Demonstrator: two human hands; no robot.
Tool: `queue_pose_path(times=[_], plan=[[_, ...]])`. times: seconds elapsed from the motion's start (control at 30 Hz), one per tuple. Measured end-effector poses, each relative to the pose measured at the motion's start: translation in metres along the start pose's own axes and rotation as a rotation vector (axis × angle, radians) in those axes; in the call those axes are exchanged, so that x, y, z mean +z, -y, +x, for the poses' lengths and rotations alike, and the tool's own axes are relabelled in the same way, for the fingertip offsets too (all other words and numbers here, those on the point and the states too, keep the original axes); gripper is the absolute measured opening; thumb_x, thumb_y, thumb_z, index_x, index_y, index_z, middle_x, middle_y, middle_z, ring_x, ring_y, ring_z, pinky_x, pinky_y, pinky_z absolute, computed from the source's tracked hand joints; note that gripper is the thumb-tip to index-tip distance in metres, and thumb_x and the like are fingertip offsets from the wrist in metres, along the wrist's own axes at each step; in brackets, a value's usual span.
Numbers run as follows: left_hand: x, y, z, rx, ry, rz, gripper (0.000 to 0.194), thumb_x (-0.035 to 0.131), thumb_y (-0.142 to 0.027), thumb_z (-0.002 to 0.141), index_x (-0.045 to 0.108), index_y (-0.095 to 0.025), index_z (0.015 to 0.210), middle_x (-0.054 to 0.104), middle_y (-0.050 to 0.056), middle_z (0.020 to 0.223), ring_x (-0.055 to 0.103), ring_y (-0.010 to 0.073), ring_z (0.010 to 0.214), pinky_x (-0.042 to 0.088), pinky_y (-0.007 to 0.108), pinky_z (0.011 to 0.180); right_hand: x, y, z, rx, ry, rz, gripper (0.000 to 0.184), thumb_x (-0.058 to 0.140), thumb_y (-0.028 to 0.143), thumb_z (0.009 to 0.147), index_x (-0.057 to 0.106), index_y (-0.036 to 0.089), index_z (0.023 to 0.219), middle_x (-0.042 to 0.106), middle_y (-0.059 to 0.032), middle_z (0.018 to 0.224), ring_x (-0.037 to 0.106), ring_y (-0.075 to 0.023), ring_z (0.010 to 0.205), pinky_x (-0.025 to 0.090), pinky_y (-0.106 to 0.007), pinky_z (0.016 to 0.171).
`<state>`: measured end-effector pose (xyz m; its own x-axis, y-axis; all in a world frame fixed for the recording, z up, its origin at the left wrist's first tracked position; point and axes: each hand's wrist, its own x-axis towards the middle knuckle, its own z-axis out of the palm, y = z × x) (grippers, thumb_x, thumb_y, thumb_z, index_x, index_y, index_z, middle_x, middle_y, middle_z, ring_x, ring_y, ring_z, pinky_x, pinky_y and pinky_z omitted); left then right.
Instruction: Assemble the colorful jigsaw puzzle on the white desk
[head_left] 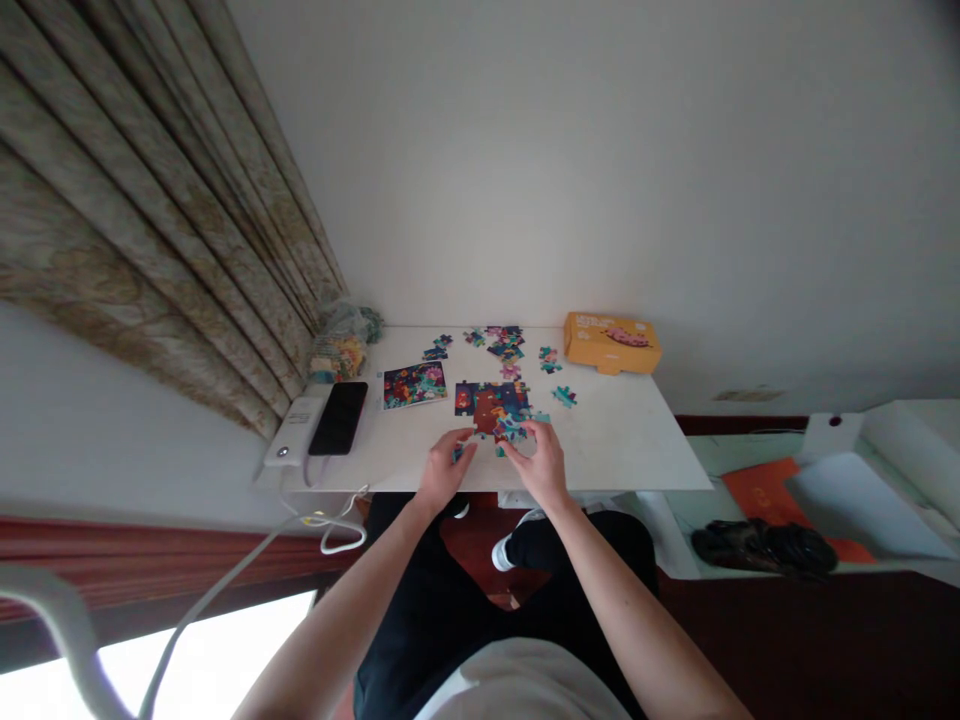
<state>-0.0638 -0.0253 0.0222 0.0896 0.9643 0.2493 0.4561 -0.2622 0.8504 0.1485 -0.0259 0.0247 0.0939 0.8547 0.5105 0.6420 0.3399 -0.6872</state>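
Note:
A partly joined jigsaw puzzle (487, 402) in dark blue, brown and teal lies near the front middle of the white table. At its lower left, my left hand (448, 466) is closed on a small teal puzzle piece between thumb and fingers. My right hand (543, 466) grips a light blue patterned puzzle piece (510, 428) at the puzzle's lower right corner, thumb and forefinger on its edges. Behind the puzzle lie several loose pieces (505, 345). To the left is the picture card (415, 386) with a colourful printed scene.
A yellow puzzle box (611, 342) stands at the back right of the table (622, 440). On the left are a black phone (339, 418), a white power strip (294, 432) with cables and a clear plastic bag (341, 345). A glass shelf with a black bag (761, 547) is at right.

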Motion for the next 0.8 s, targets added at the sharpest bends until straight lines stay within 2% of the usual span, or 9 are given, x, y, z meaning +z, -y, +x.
queue_pose_path(times=[0.13, 0.23, 0.3, 0.37, 0.43, 0.5, 0.6, 0.7, 0.8], plan=[[0.039, -0.027, -0.001, -0.181, -0.076, -0.298, 0.034, 0.06, -0.034, 0.098, 0.059, -0.02, 0.129, 0.076, 0.008, 0.107, 0.074, 0.0195, 0.096, 0.06, 0.033, 0.088, 0.006, 0.018, -0.004, -0.036, -0.009, 0.033, 0.026, 0.07, 0.039, 0.092, 0.061, 0.026, 0.113, 0.068, -0.01, 0.106, 0.065, -0.0284, 0.104, 0.056, -0.047, 0.093], [0.057, -0.035, -0.001, -0.277, -0.123, -0.338, 0.022, 0.058, -0.029, 0.097, 0.062, -0.02, 0.117, 0.076, 0.005, 0.1, 0.072, 0.0172, 0.092, 0.058, 0.029, 0.084, 0.01, 0.02, -0.009, -0.036, 0.016, 0.037, 0.023, 0.068, 0.034, 0.092, 0.062, 0.026, 0.113, 0.068, -0.0099, 0.106, 0.065, -0.0289, 0.105, 0.055, -0.049, 0.094], [0.06, -0.034, -0.001, -0.299, -0.122, -0.292, 0.013, 0.057, -0.027, 0.096, 0.064, -0.019, 0.105, 0.074, 0.002, 0.091, 0.07, 0.0154, 0.085, 0.057, 0.026, 0.079, 0.011, 0.018, -0.012, -0.043, 0.039, 0.044, 0.023, 0.067, 0.032, 0.092, 0.062, 0.026, 0.114, 0.069, -0.0098, 0.106, 0.065, -0.0289, 0.104, 0.055, -0.049, 0.094], [0.055, -0.031, 0.002, -0.283, -0.095, -0.231, 0.011, 0.057, -0.026, 0.095, 0.065, -0.02, 0.1, 0.072, 0.0, 0.086, 0.068, 0.0146, 0.081, 0.056, 0.025, 0.076, 0.009, 0.015, -0.015, -0.046, 0.078, 0.056, 0.026, 0.069, 0.033, 0.091, 0.062, 0.026, 0.115, 0.068, -0.0096, 0.106, 0.065, -0.0289, 0.103, 0.055, -0.049, 0.094], [0.042, -0.027, 0.009, -0.249, -0.021, -0.184, 0.018, 0.056, -0.022, 0.094, 0.068, -0.021, 0.107, 0.073, 0.0, 0.088, 0.068, 0.015, 0.079, 0.056, 0.025, 0.075, 0.004, 0.012, -0.015, -0.042, 0.137, 0.067, 0.028, 0.071, 0.037, 0.091, 0.062, 0.027, 0.115, 0.068, -0.0094, 0.106, 0.065, -0.029, 0.103, 0.056, -0.047, 0.093], [0.024, -0.023, 0.018, -0.205, 0.114, -0.131, 0.031, 0.056, -0.019, 0.091, 0.068, -0.022, 0.12, 0.075, 0.001, 0.09, 0.068, 0.0158, 0.076, 0.056, 0.026, 0.073, -0.001, 0.008, -0.012, -0.05, 0.198, 0.054, 0.025, 0.071, 0.04, 0.091, 0.063, 0.028, 0.112, 0.067, -0.0087, 0.105, 0.065, -0.0286, 0.103, 0.055, -0.046, 0.093], [0.001, -0.018, 0.032, -0.111, 0.297, 0.006, 0.045, 0.058, -0.017, 0.088, 0.065, -0.024, 0.132, 0.076, 0.001, 0.09, 0.071, 0.0178, 0.076, 0.055, 0.027, 0.074, -0.005, 0.001, -0.002, -0.081, 0.254, -0.028, 0.01, 0.062, 0.033, 0.097, 0.065, 0.026, 0.104, 0.068, -0.008, 0.102, 0.064, -0.028, 0.102, 0.053, -0.045, 0.094], [-0.007, -0.014, 0.04, -0.055, 0.4, 0.158, 0.039, 0.062, -0.016, 0.086, 0.069, -0.026, 0.122, 0.076, 0.0, 0.085, 0.073, 0.0202, 0.077, 0.055, 0.028, 0.074, -0.001, -0.009, 0.01, -0.088, 0.283, -0.126, 0.015, 0.052, 0.023, 0.099, 0.067, 0.025, 0.101, 0.07, -0.0083, 0.102, 0.064, -0.0276, 0.102, 0.052, -0.045, 0.095], [0.0, -0.011, 0.042, 0.02, 0.458, 0.248, 0.029, 0.062, -0.014, 0.087, 0.073, -0.027, 0.11, 0.078, 0.001, 0.092, 0.074, 0.0212, 0.085, 0.056, 0.029, 0.081, 0.009, -0.018, 0.016, -0.1, 0.315, -0.198, 0.021, 0.049, 0.021, 0.099, 0.068, 0.026, 0.103, 0.07, -0.0087, 0.106, 0.064, -0.0281, 0.106, 0.051, -0.046, 0.098]])
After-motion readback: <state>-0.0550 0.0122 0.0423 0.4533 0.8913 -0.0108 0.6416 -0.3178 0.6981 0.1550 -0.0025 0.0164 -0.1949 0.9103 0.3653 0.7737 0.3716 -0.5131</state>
